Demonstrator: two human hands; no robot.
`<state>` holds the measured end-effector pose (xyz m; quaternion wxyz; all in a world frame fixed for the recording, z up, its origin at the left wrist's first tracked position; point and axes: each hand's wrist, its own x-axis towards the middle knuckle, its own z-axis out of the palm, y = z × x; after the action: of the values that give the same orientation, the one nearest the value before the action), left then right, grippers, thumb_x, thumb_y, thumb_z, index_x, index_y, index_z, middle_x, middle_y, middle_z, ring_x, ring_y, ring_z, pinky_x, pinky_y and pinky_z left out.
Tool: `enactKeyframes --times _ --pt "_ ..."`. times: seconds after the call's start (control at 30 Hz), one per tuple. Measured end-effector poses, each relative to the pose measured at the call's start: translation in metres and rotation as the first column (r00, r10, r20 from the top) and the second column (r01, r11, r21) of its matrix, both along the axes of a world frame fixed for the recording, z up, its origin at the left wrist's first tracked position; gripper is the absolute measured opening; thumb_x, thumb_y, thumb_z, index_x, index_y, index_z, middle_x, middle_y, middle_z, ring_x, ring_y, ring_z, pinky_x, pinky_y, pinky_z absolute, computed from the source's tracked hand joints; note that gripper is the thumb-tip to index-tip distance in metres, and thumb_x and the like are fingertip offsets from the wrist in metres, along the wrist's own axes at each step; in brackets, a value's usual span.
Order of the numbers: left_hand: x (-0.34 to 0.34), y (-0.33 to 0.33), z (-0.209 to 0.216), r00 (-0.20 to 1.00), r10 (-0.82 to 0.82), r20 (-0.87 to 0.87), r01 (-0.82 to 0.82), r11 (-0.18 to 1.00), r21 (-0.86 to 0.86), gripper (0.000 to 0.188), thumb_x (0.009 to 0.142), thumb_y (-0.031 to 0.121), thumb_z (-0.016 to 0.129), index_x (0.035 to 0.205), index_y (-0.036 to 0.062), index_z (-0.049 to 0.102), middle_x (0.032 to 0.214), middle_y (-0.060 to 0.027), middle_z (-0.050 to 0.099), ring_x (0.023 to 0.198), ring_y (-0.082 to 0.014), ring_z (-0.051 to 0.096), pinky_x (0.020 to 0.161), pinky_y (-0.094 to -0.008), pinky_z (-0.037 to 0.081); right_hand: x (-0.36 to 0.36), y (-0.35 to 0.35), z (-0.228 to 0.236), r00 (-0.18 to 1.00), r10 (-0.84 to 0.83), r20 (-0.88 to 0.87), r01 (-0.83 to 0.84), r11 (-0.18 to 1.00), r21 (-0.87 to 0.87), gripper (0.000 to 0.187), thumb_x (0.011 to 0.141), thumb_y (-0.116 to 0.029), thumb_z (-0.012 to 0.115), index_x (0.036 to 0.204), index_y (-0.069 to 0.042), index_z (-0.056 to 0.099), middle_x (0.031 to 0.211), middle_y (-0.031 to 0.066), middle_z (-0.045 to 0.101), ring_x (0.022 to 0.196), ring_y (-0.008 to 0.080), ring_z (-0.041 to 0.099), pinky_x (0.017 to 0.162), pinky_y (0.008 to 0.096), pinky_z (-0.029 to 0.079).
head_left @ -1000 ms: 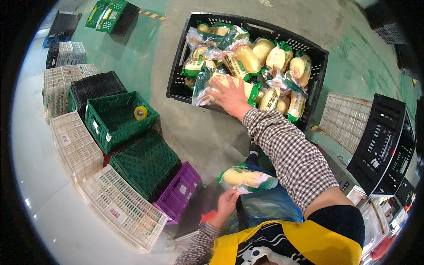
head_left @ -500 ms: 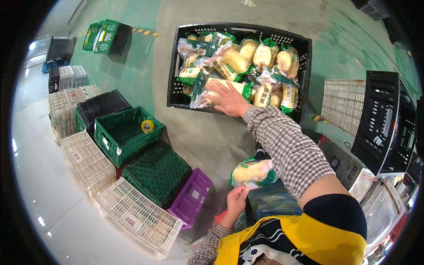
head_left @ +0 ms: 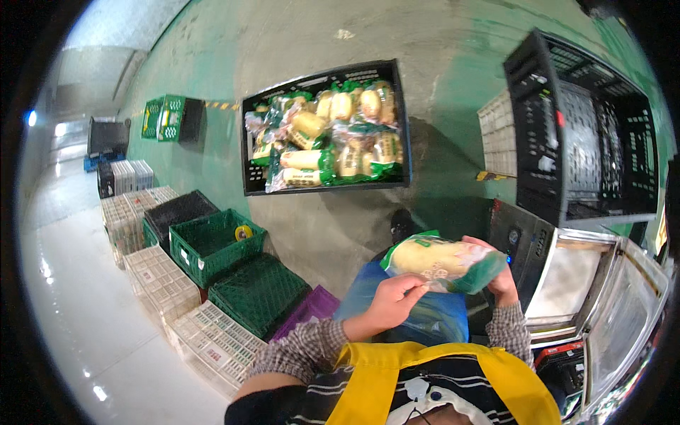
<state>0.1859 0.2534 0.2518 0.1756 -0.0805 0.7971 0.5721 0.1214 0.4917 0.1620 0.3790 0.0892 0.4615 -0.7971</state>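
In front of my body I hold a clear plastic bag (head_left: pixel 435 258) with green ends. Inside is a pale yellow, plump vegetable that looks like lotus root. My left hand (head_left: pixel 388 303) pinches the bag's lower edge between thumb and fingers. At the bag's other end, my right hand (head_left: pixel 501 280) grips it, some fingers hidden behind the green plastic. Farther off, a black crate (head_left: pixel 326 190) on the floor is filled with several similar bags (head_left: pixel 307 127), apart from both hands.
At left stand stacked white crates (head_left: pixel 216 340), a green crate (head_left: pixel 191 248) holding a yellow tape roll (head_left: pixel 243 232), and a purple crate (head_left: pixel 304 312). To the right are a large black crate (head_left: pixel 545 142) and a metal machine (head_left: pixel 520 241) with a raised clear lid (head_left: pixel 627 283).
My right hand has left the bags in the black crate and come back to my body, taking the held bag's right end. The bag has moved right; my view has turned right.
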Motion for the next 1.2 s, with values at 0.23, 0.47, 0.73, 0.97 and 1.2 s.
enactKeyframes --times 0.23,0.47,0.73,0.97,1.2 --pt "-0.055 0.176 0.039 0.829 -0.498 -0.255 0.553 0.797 0.242 0.010 0.080 0.003 0.059 0.088 -0.0010 0.060 0.089 -0.0128 0.063 0.079 -0.0281 0.061 0.069 -0.0302 0.049 0.072 0.171 0.039 0.491 -0.754 -0.435 0.841 0.541 0.012 0.038 0.086 -0.036 0.049 0.105 -0.003 0.054 0.111 0.0221 0.051 0.103 0.0326 0.052 0.086 0.0468 0.047" --pt "-0.045 0.324 0.037 0.732 -0.627 -0.265 0.658 0.551 0.513 0.007 0.082 0.000 0.057 0.088 -0.0011 0.061 0.091 -0.0133 0.064 0.083 -0.0226 0.064 0.073 -0.0282 0.049 0.106 0.307 0.072 0.295 -0.876 -0.381 0.870 0.411 -0.272 0.022 0.067 -0.021 0.070 0.076 -0.005 0.058 0.073 0.0021 0.042 0.072 0.0191 0.041 0.082 0.0394 0.040" --pt "0.001 0.446 -0.100 0.710 -0.287 0.643 -0.206 0.788 0.580 0.013 0.089 0.013 0.052 0.090 0.0039 0.061 0.080 -0.0001 0.059 0.069 -0.0076 0.054 0.067 -0.0220 0.046 0.141 0.427 0.003 0.384 -0.890 -0.246 0.909 0.319 0.268 0.012 0.085 -0.010 0.056 0.088 0.001 0.060 0.083 0.0007 0.059 0.074 0.0089 0.053 0.069 0.0215 0.043" --pt "-0.051 0.461 -0.166 0.716 -0.067 0.695 -0.450 0.717 0.532 0.023 0.093 0.017 0.043 0.109 0.0037 0.051 0.105 -0.0088 0.060 0.095 -0.0208 0.059 0.080 -0.0348 0.049 0.038 0.448 -0.078 0.700 -0.692 -0.174 0.632 0.487 0.602 0.023 0.084 -0.018 0.059 0.093 0.003 0.063 0.080 -0.0001 0.061 0.069 0.0075 0.052 0.065 0.0230 0.043" --pt "-0.065 0.459 -0.203 0.694 0.145 0.705 -0.611 0.637 0.470 0.016 0.088 0.017 0.054 0.099 0.0059 0.054 0.098 -0.0042 0.060 0.086 -0.0154 0.058 0.071 -0.0293 0.047 -0.009 0.443 -0.095 0.622 -0.783 -0.017 0.717 0.561 0.413 0.018 0.083 -0.015 0.060 0.083 0.003 0.063 0.070 0.0031 0.060 0.058 0.0102 0.053 0.052 0.0242 0.042"
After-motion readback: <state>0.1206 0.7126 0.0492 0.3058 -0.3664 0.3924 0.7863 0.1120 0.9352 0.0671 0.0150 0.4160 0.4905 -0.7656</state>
